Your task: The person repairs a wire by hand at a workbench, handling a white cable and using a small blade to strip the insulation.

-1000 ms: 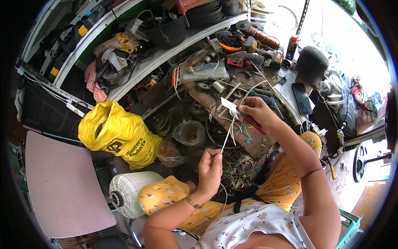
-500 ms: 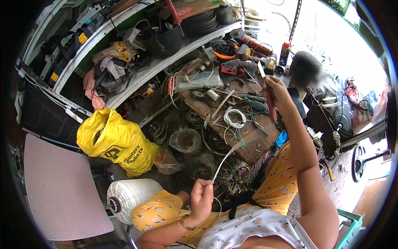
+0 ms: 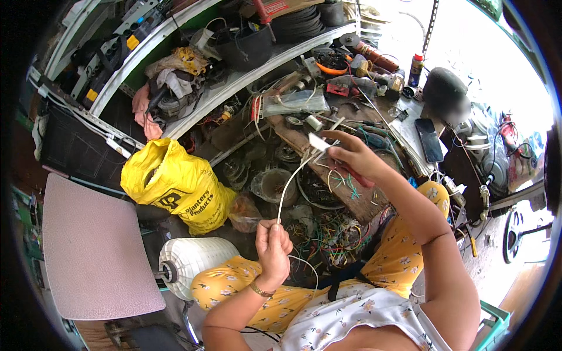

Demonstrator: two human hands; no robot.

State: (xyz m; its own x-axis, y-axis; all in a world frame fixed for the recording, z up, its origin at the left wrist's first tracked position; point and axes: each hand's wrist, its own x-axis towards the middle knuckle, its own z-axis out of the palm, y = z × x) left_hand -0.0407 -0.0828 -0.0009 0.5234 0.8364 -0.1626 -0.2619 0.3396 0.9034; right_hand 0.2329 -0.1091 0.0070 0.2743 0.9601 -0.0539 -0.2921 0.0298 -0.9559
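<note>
My left hand [image 3: 273,248] is closed around a thin white cable [image 3: 287,193], whose upper part stretches away over the bench edge. A loose length of it loops below the hand toward my lap. My right hand [image 3: 354,155] grips a knife with a red handle [image 3: 358,175]. Its pale, bright blade [image 3: 318,142] lies at the far end of the cable. Whether the edge touches the cable I cannot tell. Beneath my right hand, the wooden bench [image 3: 357,202] carries short green wire scraps and a partly hidden coil of white wire.
A yellow sack [image 3: 205,202] stands left, near a white ribbed drum [image 3: 196,257] and a pinkish chair seat [image 3: 96,251]. Below the bench lies a tangle of coloured wires [image 3: 339,240]. A phone [image 3: 429,140], a spray can [image 3: 415,71] and a dark rounded object [image 3: 444,88] are at right.
My right hand has brought the knife left and nearer, to the cable's far end. My left hand has risen slightly leftward, and the cable is straighter. The whole view has shifted a little.
</note>
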